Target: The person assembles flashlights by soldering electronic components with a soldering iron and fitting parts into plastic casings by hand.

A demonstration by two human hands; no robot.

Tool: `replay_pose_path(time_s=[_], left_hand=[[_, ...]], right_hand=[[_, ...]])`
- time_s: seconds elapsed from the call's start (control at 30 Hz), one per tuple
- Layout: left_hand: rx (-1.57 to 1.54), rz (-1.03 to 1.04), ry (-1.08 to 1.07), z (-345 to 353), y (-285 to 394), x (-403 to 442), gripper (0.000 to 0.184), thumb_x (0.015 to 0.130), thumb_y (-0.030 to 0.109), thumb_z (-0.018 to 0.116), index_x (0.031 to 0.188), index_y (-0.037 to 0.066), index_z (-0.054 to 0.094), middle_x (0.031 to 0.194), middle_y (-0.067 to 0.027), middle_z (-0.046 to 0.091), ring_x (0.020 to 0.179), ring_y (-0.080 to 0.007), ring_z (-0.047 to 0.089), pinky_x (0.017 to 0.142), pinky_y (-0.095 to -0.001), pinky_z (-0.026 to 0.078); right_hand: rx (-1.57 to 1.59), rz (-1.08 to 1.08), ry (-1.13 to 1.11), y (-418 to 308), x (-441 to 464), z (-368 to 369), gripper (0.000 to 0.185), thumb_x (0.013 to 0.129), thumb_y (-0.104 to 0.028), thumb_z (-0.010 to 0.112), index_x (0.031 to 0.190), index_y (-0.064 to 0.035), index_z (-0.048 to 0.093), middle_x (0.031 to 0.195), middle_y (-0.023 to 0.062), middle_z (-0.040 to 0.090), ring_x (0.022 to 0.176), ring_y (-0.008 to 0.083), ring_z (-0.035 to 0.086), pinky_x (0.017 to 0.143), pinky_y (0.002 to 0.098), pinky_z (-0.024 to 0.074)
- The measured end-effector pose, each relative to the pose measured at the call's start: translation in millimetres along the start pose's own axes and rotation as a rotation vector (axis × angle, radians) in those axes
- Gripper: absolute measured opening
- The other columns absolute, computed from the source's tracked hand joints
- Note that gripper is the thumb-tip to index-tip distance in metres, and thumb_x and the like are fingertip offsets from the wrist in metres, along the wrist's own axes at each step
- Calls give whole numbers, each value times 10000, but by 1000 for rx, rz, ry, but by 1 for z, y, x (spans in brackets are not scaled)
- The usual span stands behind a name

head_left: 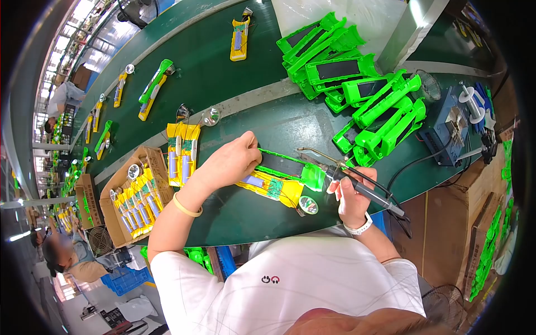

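Observation:
My left hand has its fingers closed at the near-left end of a green plastic casing with a dark panel. The exact grip is hidden by the fingers. Under and beside that casing lies a yellow flashlight half, showing a blue battery cell, a green circuit board and a round reflector at its right end. My right hand is wrapped round a soldering iron with a thin curved metal tube beside its tip. The tip points left, over the right end of the casing.
Green casings are heaped at the back right. A blue soldering station and a solder spool stand at the right. Two yellow halves and a cardboard box of more lie left. Further flashlights sit on the belt. Other people work at far left.

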State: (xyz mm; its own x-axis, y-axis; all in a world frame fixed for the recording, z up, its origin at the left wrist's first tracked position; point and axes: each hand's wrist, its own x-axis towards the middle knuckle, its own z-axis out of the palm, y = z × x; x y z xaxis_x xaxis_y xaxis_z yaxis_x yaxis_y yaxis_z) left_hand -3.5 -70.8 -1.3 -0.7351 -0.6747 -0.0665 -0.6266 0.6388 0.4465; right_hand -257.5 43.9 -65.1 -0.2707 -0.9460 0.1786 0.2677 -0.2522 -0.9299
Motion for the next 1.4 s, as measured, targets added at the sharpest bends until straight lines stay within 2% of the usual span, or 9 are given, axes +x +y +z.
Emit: replay_pose_path(time_s=[0.33,0.47,0.57,0.67,0.83,1.0,1.23,1.33,1.4], left_hand=[[29,58,-98,-4,-6,1,69,763,83,654,817,40,649,904,-97,517,816,-263,577,722,-347,490],[11,41,195,-25,-12,13,197,753,142,685,925,46,680,1135,-125,571,1018,-288,573,860,-378,474],[125,372,184,2,-22,27,183,745,138,688,901,44,678,1187,-129,562,1144,-319,510,956,-428,423],[133,320,159,-6,-10,8,153,723,128,689,859,62,666,1227,-157,540,1265,-349,414,1053,-493,322],[-197,160,-64,4,14,-40,425,701,140,744,1021,100,467,1226,-168,507,1238,-370,429,1027,-515,331],[-184,43,200,-2,-6,-36,453,649,108,751,978,88,440,1035,-133,550,966,-303,539,852,-385,446],[78,-544,604,-87,-201,26,458,682,185,747,986,36,439,983,-160,556,891,-308,570,807,-378,453],[39,-842,458,-92,-220,47,497,682,235,758,1024,45,449,1013,-177,570,956,-322,566,845,-384,447],[133,-790,394,-105,-222,59,523,679,266,758,1051,46,464,1025,-189,577,990,-333,556,866,-384,444]], right_hand=[[73,-13,10,-3,-1,-1,295,891,-62,589,1065,-28,352,854,108,548,617,155,577,584,289,509],[112,8,25,-4,-4,-6,310,886,-74,598,1081,-44,360,880,99,525,605,160,571,575,296,514],[117,26,109,-11,-5,0,304,889,-93,598,1076,-47,363,866,97,524,600,156,573,572,291,514],[-25,-47,100,-22,-2,-4,312,905,-251,597,1029,-73,372,691,77,568,498,111,529,424,205,367],[-5,-41,204,-16,-1,-20,349,891,-274,607,1029,-63,367,707,98,542,492,143,526,414,230,388],[52,-59,130,-11,3,-24,385,875,-291,631,1028,-78,349,769,89,532,523,164,550,426,244,423],[53,-102,162,-10,7,-13,453,859,-348,660,1019,-70,341,807,85,496,540,166,578,426,238,444],[7,-100,139,-10,8,-17,468,861,-376,653,1020,-65,342,803,91,500,525,169,578,414,231,424],[-14,-96,133,-7,7,-20,458,872,-374,640,1019,-60,340,785,93,507,523,169,580,418,232,423]])
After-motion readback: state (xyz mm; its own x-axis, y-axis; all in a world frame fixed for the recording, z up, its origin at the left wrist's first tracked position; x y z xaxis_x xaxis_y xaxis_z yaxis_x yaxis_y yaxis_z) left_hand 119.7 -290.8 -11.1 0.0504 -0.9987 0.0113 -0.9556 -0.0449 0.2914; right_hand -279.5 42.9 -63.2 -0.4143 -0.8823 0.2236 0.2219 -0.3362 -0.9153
